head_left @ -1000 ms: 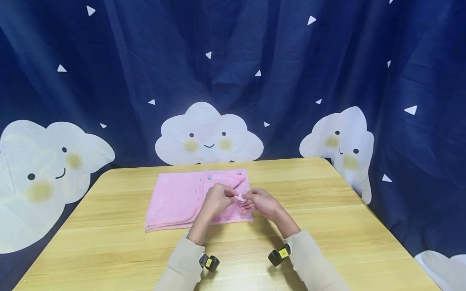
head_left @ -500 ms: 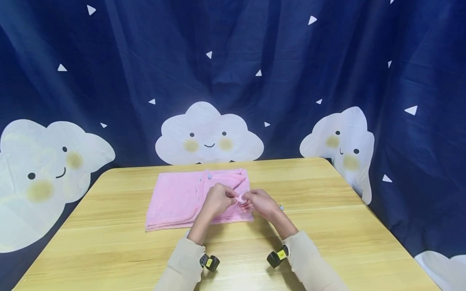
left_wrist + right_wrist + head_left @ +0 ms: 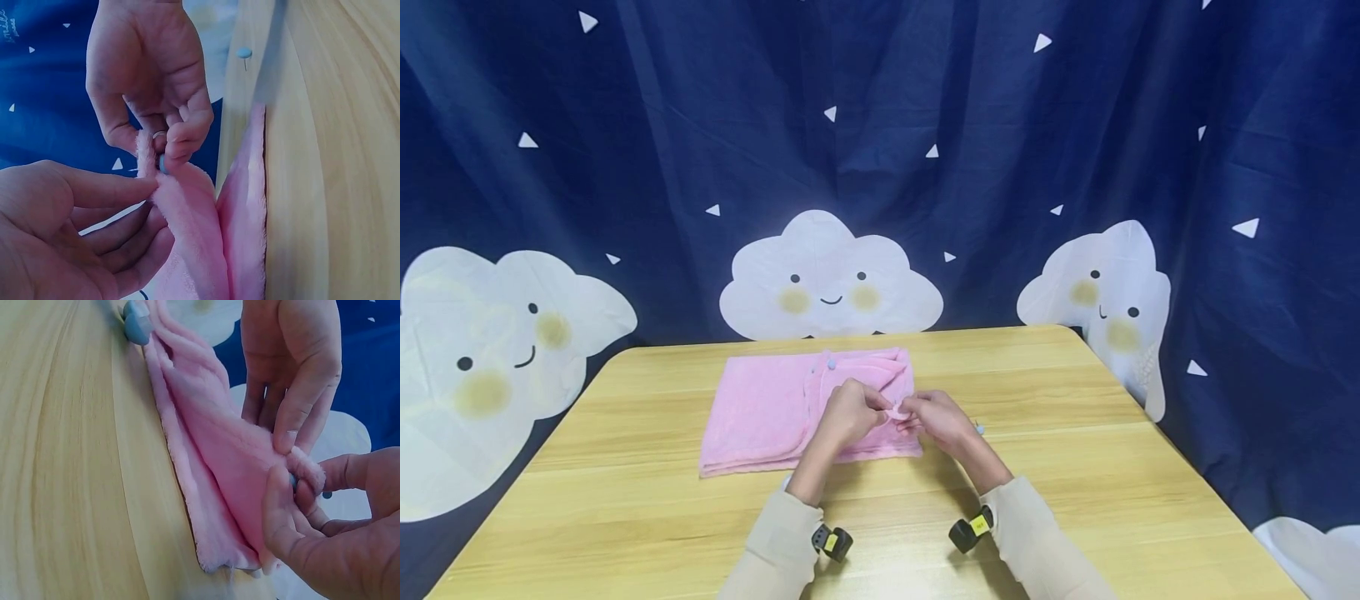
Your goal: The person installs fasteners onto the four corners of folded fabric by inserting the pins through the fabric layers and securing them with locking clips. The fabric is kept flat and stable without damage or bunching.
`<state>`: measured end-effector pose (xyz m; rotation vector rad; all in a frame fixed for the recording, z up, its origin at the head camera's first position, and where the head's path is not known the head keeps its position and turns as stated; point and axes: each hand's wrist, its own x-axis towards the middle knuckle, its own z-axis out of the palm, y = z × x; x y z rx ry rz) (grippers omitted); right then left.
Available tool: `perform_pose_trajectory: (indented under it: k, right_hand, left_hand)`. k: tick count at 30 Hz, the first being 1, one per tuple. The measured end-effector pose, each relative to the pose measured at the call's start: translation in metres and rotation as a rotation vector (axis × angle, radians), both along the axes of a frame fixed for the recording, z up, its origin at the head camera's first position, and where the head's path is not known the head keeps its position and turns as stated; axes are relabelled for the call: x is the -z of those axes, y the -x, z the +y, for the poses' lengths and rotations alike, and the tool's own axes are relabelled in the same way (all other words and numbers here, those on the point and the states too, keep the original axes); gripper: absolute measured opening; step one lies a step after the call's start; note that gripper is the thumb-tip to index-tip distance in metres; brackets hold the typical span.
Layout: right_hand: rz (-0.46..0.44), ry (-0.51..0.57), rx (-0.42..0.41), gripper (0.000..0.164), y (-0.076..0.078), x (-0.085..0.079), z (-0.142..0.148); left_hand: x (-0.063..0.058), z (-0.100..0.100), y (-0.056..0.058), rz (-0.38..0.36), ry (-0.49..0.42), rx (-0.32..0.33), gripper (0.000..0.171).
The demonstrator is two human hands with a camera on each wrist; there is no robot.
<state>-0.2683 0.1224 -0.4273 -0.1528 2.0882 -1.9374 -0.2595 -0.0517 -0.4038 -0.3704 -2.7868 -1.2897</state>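
Note:
A pink plush cloth (image 3: 763, 404) lies folded in layers on the wooden table. My left hand (image 3: 848, 410) pinches its raised edge between thumb and fingers. Close beside it, my right hand (image 3: 938, 418) pinches the same edge together with a small blue-headed pin. A sliver of that pin's head (image 3: 162, 164) shows between the right fingers in the left wrist view; a thin point sticks out past the far side of the fabric. The fingertips hide the rest. Farther up the cloth sits a blue mushroom-shaped fastener (image 3: 136, 325).
Another blue-headed pin (image 3: 244, 54) stands head-up on the tabletop, just right of my right wrist. The wooden table (image 3: 647, 525) ends at a dark blue curtain (image 3: 880, 158) printed with white clouds. Each sleeve carries a black wrist camera (image 3: 831, 542).
My right hand shifts very slightly, and its fingertips now cover more of the pinched spot. The pin on the table comes into sight beside my right wrist. My left hand barely moves.

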Motion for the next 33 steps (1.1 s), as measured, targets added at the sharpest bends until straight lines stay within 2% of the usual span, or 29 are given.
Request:
perform_pose_trajectory:
  k: [8,14,22,27,33]
  right_hand:
    - [-0.03,0.115,-0.03,0.024,0.0,-0.001,0.003]
    - [-0.03,0.112,-0.04,0.026,0.001,0.0,0.004]
    - [-0.025,0.102,0.003,0.017,0.0,0.001,0.003]
    - [-0.038,0.106,0.004,0.018,0.0,-0.001,0.003]
    - [-0.036,0.094,-0.003,0.024,-0.001,-0.002,0.004]
  left_hand:
    - [-0.001,-0.001,0.0,0.0,-0.016,-0.026,0.013]
    - [-0.001,0.0,-0.001,0.002,-0.017,-0.024,0.015]
    - [-0.001,0.0,-0.002,0.007,-0.013,0.013,0.019]
    - [-0.003,-0.011,-0.002,0.014,-0.006,0.032,0.016]
    - [-0.005,-0.032,-0.004,0.033,0.037,0.003,0.009]
